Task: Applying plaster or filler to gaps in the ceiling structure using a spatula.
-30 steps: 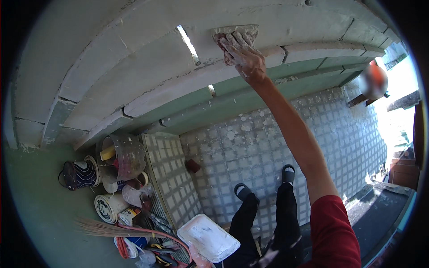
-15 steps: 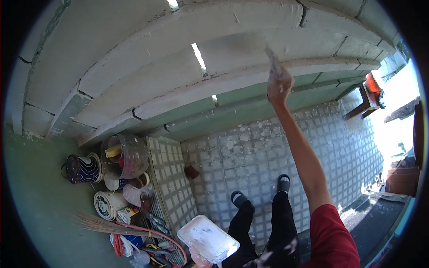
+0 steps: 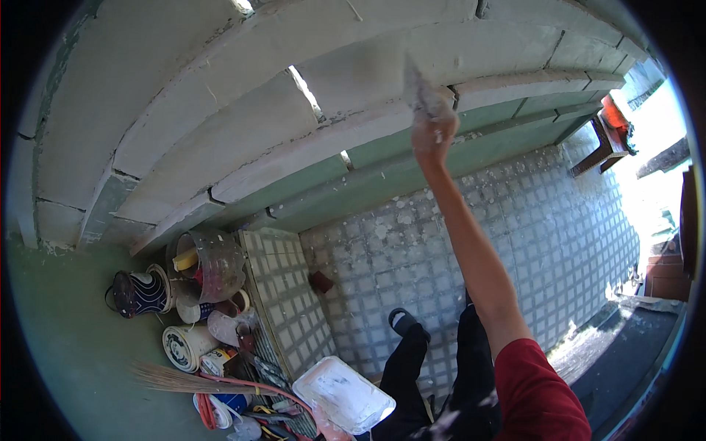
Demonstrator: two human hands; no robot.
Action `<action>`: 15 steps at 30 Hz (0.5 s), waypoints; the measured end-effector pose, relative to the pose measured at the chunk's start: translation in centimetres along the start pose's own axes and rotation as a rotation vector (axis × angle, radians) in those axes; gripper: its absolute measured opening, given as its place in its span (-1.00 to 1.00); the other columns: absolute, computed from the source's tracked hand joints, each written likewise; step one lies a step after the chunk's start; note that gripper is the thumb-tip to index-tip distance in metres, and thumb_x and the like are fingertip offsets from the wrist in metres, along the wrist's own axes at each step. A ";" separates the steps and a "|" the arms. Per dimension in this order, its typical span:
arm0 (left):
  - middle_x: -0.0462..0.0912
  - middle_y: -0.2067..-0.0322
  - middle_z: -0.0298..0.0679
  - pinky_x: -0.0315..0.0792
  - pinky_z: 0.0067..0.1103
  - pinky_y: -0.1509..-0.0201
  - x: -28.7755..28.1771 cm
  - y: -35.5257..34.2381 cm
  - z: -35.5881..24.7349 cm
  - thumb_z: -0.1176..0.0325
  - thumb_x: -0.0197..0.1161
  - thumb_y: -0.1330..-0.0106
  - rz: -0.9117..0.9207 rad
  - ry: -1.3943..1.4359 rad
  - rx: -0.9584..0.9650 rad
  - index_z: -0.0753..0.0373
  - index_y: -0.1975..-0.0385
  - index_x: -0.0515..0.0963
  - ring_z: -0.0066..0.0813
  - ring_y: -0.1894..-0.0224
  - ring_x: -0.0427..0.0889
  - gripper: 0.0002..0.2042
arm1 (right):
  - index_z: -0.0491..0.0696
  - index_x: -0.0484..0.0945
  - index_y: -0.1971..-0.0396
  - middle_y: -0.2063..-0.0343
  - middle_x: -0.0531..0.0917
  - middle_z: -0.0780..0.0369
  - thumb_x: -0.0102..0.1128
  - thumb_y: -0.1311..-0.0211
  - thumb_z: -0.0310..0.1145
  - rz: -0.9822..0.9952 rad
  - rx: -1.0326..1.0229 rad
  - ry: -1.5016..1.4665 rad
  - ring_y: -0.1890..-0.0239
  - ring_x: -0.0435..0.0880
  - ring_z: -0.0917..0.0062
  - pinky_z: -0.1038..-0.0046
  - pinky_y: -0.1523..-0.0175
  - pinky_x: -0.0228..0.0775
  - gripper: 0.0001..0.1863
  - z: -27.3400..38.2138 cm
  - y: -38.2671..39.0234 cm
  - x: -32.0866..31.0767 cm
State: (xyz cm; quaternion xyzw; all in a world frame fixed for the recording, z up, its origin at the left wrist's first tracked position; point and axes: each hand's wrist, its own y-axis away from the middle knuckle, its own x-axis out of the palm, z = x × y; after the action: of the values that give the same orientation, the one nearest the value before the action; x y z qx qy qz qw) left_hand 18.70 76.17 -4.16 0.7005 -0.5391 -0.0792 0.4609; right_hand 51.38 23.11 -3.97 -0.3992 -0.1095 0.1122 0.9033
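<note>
My right hand (image 3: 435, 134) reaches up on a stretched arm to the louvred wall of broad slabs (image 3: 243, 128). Its fingers are closed round a whitish, paint-smeared hand tool (image 3: 417, 87). Motion blurs this tool, so I cannot tell a brush from a putty knife. The tip points up, over the pale face of a slab; whether it touches is unclear. White spots mark the knuckles. Low in the view, my left hand (image 3: 329, 424), partly cut off, grips a shallow white tray (image 3: 343, 395) by its near left edge. White and grey smears coat the tray's inside.
A clear tub (image 3: 213, 268), a dark bucket (image 3: 136, 294), a white pail (image 3: 184, 345) and a straw broom (image 3: 169, 378) crowd the left side. A tiled ledge (image 3: 287, 301) borders them. Speckled floor tiles (image 3: 382, 257) lie below; a wooden stool (image 3: 599, 151) stands far right.
My right hand and the tool have moved left along the wall. The view has shifted a little to the right; the tray stays in my left hand.
</note>
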 end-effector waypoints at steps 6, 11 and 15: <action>0.38 -0.23 -0.12 0.20 -0.19 -0.39 0.5 -1.0 0.5 -0.08 -0.12 -0.45 0.040 0.026 -0.046 0.23 -0.32 0.21 -0.13 -0.26 0.35 -0.40 | -0.23 0.60 0.19 0.39 0.65 0.15 0.14 0.06 -0.61 -0.469 0.023 -0.163 0.47 0.55 0.41 0.52 0.24 0.44 -0.66 -8.2 -3.2 -1.3; 0.35 -0.25 -0.12 0.20 -0.19 -0.39 3.6 0.5 -0.8 -0.09 -0.11 -0.43 0.071 0.084 -0.082 0.23 -0.34 0.17 -0.11 -0.27 0.34 -0.37 | -0.25 0.55 0.07 0.12 0.65 -0.06 0.02 0.09 -0.67 0.071 -0.111 0.064 0.49 0.56 0.22 0.42 0.23 0.48 -0.54 -0.7 -0.9 0.7; 0.30 -0.28 -0.11 0.17 -0.18 -0.40 -0.3 -1.4 0.4 -0.08 -0.12 -0.44 0.136 -0.033 -0.022 0.24 -0.37 0.12 -0.10 -0.29 0.30 -0.36 | -0.26 0.58 0.07 0.09 0.65 -0.03 -0.03 0.08 -0.66 0.227 -0.258 -0.185 0.51 0.57 0.18 0.30 0.38 0.37 -0.53 2.0 -0.7 1.1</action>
State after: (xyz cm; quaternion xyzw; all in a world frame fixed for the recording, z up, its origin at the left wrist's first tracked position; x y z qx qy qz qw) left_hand 19.28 76.20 -5.47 0.6556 -0.5920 -0.0652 0.4641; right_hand 51.90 24.35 -2.07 -0.5095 -0.1595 0.2347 0.8123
